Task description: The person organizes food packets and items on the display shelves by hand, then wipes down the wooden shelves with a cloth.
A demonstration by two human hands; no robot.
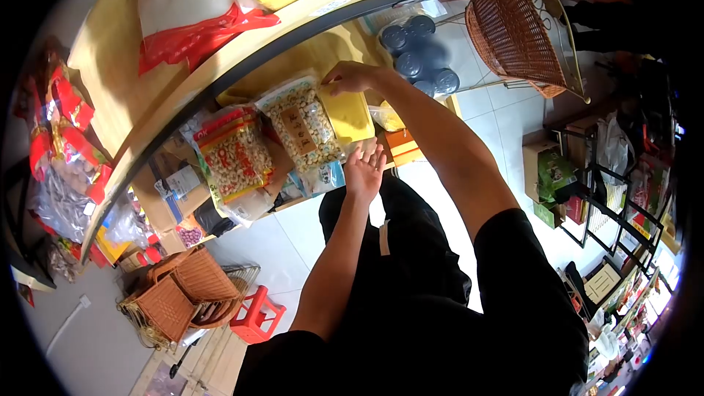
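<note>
My right hand (350, 78) reaches onto the lower shelf, its fingers bent over the far edge of a yellow box (347, 115). At the box's near end, my left hand (364, 170) is palm up with its fingers apart and nothing in it. Beside the box, a clear bag of pale nuts with a brown label (299, 129) lies on the shelf. Left of that is a red and yellow bag of nuts (236, 155). A blue and white packet (323, 178) lies partly under the labelled bag, close to my left hand.
An upper wooden shelf (213, 66) with a dark edge overhangs the lower one and carries a large white and red bag (192, 4). Dark-capped bottles (419, 51) and a wicker basket (513, 29) are at upper right. A red stool (257, 315) stands at lower left.
</note>
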